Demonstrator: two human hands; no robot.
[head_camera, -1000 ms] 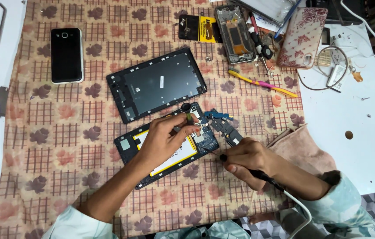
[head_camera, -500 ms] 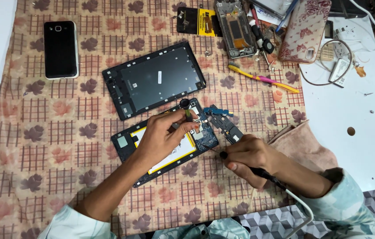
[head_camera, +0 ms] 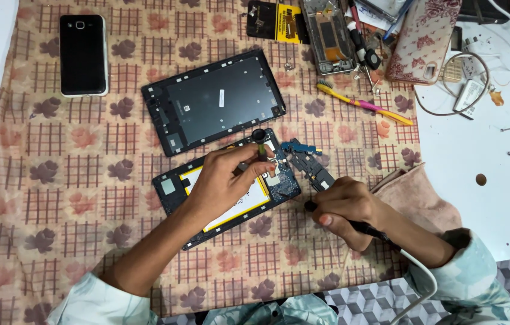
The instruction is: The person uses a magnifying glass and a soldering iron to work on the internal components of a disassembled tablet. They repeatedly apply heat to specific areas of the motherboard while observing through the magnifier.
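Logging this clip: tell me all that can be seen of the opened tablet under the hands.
The opened tablet lies flat and slanted on the checked cloth, back cover off. A dark frame surrounds a pale, yellow-edged battery and a blue circuit board at its upper right end. The left hand rests on it, fingers at the board; the right hand works beside it.

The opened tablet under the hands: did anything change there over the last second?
Hardly anything. The left hand still presses on the opened tablet, and the right hand keeps its grip on the corded black tool beside it. The separate back cover, black phone and yellow toothbrush lie where they were.
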